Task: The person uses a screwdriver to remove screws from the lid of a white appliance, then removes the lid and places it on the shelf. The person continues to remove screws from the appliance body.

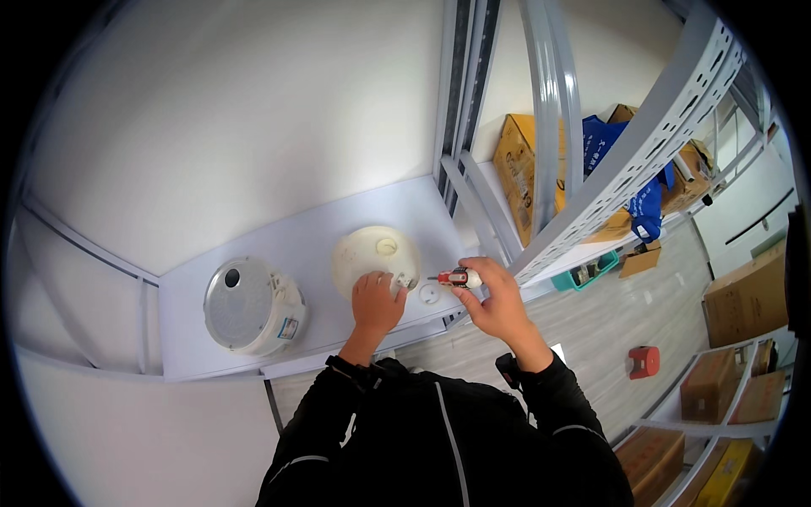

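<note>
Holding a red-and-white tool (457, 277), right hand (497, 302) clamped around it, left hand (378, 300) on a round cream object (353, 252), that hand's grip unclear, pale shelf (429, 207) beneath.

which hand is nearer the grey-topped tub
Left. The left hand is at the cream disc, right of the tub; the right hand, holding a tool, is farther right.

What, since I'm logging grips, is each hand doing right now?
Left hand: at the near edge of the cream round piece; whether it grips anything cannot be told.
Right hand: closed, holding a red-and-white tool.
</note>
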The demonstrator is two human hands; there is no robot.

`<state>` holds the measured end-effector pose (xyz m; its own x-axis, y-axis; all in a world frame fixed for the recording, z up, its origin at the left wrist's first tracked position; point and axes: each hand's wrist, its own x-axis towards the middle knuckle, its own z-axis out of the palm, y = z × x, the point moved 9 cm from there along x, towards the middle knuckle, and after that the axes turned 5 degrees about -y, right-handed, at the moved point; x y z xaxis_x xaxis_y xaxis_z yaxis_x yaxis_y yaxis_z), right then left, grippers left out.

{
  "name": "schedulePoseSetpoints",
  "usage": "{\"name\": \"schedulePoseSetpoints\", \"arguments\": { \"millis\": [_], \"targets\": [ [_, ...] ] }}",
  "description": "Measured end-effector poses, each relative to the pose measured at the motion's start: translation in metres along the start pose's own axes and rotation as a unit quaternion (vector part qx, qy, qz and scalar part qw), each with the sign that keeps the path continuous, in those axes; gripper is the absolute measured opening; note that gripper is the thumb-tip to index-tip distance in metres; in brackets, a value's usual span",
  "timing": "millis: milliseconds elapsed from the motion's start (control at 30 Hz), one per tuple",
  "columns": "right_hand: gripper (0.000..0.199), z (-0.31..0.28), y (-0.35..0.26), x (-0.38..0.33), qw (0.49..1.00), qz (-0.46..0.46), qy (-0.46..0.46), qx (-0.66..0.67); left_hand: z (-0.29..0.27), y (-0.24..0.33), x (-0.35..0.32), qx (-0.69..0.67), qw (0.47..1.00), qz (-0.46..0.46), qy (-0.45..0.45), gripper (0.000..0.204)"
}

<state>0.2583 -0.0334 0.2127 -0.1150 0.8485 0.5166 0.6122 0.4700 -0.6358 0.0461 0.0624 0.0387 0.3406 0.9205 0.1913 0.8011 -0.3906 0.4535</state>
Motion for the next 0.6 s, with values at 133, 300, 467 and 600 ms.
{"name": "schedulePoseSetpoints", "arguments": {
  "millis": [133,300,467,600],
  "targets": [
    [0.044,-0.003,0.002,-0.005,1.0,0.006,0.007,0.001,0.008,0.013,0.0,0.019,0.999,0.025,0.032,0.059],
    [0.043,-0.005,0.0,-0.008,1.0,0.017,0.003,-0.003,0.004,0.009,-0.005,0.041,0.997,0.052,0.027,0.069],
    [0.043,0.012,0.009,-0.013,0.996,0.057,-0.008,0.061,0.003,-0.003,-0.004,0.027,0.998,0.046,-0.021,0.069],
    [0.046,0.035,0.011,-0.008,0.99,0.086,-0.049,0.099,-0.005,-0.005,-0.011,0.031,0.998,0.031,-0.036,0.065]
  ]
}}
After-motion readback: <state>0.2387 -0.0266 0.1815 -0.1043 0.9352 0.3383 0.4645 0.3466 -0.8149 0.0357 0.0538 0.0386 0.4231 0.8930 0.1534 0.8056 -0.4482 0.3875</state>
